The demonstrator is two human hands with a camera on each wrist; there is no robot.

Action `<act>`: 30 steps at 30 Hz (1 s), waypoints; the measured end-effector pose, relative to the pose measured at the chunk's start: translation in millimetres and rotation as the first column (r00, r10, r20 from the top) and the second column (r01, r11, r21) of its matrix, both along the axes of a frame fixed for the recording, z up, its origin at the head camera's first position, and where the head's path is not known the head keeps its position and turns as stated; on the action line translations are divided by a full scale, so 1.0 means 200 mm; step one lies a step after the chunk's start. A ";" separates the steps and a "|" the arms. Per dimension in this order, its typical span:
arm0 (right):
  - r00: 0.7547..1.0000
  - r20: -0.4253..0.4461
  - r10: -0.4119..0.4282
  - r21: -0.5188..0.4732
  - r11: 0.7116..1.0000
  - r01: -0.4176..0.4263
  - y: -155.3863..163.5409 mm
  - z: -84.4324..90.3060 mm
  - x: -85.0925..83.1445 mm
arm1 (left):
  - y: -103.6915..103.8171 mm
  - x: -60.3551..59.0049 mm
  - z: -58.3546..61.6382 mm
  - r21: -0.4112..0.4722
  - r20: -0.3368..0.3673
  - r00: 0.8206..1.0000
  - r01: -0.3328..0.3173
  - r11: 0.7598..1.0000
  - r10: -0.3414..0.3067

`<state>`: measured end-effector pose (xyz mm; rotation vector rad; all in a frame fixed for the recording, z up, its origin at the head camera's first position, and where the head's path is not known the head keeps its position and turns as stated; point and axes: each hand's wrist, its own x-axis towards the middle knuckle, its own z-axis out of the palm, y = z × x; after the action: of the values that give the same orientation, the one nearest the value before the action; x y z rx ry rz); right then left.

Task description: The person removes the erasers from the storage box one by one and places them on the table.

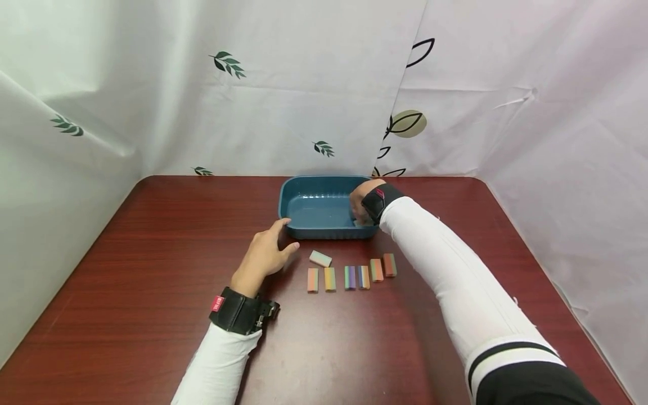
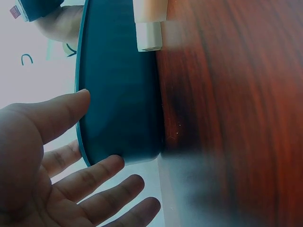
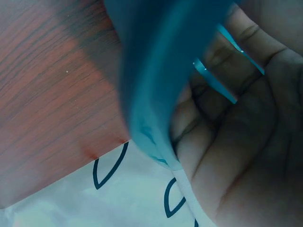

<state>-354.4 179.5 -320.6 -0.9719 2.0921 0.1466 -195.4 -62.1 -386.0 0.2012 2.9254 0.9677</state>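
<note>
Dark red wood fills the view, a glossy table (image 1: 152,315) hemmed in by white curtains (image 1: 152,101) printed with green and black leaves, hanging at the back and down both sides. Near the far edge sits a blue tray (image 1: 314,185), oblong with rounded corners. The right hand (image 1: 362,203) is down inside its right end, over something pale at the tray's near right corner; the wrist view shows curled fingers against the blue wall, but whether they hold anything I cannot tell. The left hand (image 1: 265,253) lies relaxed on the table, fingers straight and slightly spread, fingertips touching the tray's near left corner and gripping nothing. Just in front of the tray a pale eraser (image 1: 320,258) lies alone at an angle. Behind it, nearer the person, a row of coloured erasers (image 1: 350,276) stands side by side between the two white sleeves, well clear of either hand. Black wrist straps sit on both arms.
</note>
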 end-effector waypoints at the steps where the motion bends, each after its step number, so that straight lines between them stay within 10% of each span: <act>1: 0.990 -0.092 -0.105 0.100 0.988 0.114 -0.01 0.02 0.03 | 0.00 0.00 0.00 0.000 0.000 1.000 0.001 1.000 -0.001; 10: 0.990 -0.012 -0.140 0.159 0.977 0.140 -0.03 0.07 0.09 | 0.00 0.01 0.00 0.002 0.001 1.000 -0.002 1.000 0.002; 21: 0.952 -0.209 -0.224 0.071 0.967 0.243 0.01 0.09 0.18 | 0.01 0.02 0.00 0.021 -0.004 1.000 0.008 1.000 -0.007; 30: 0.933 -0.203 -0.298 0.006 0.952 0.305 0.02 0.05 0.11 | 0.00 0.02 0.00 0.009 -0.014 1.000 0.006 1.000 -0.006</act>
<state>-332.4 183.5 -311.2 -0.6226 2.3871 0.1286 -191.8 -61.5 -385.7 0.2184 2.9316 0.9832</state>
